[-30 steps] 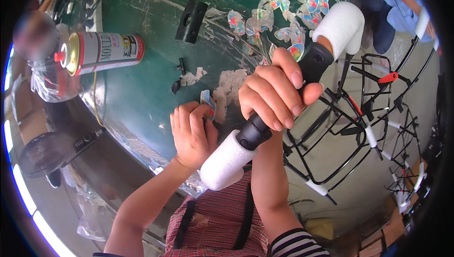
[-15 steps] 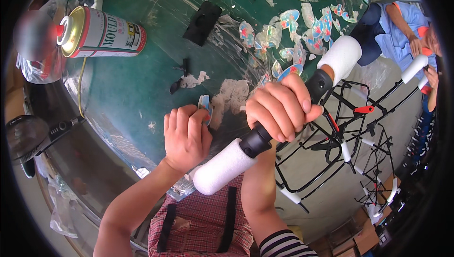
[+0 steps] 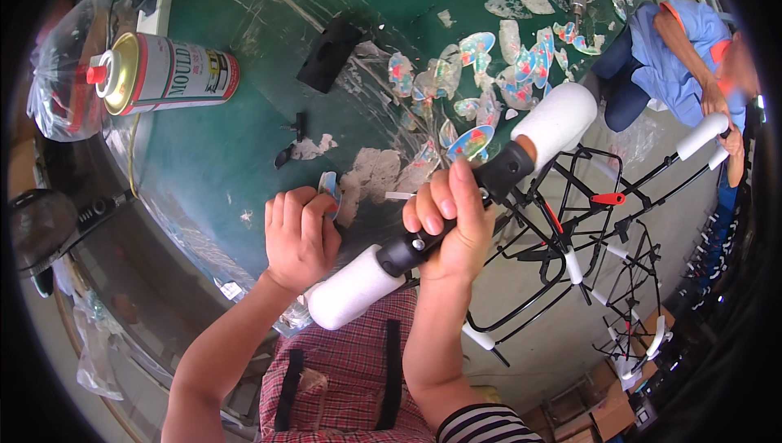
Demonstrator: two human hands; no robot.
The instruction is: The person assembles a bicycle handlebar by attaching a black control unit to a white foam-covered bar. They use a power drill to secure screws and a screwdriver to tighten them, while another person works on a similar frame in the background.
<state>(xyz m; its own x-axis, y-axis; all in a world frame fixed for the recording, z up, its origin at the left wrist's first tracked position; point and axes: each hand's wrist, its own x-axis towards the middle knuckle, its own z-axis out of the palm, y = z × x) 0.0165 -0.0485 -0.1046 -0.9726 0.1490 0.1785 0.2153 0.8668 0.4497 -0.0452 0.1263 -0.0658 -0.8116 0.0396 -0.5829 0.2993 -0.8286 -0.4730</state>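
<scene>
right hand (image 3: pixel 453 227) clamped round the black handlebar (image 3: pixel 456 211) — it slants up-right; left hand (image 3: pixel 300 235) just beside, fingers curled on a small sticker (image 3: pixel 328 188).

red-and-white labelled spray can (image 3: pixel 167 74) lying at table's far left
</scene>
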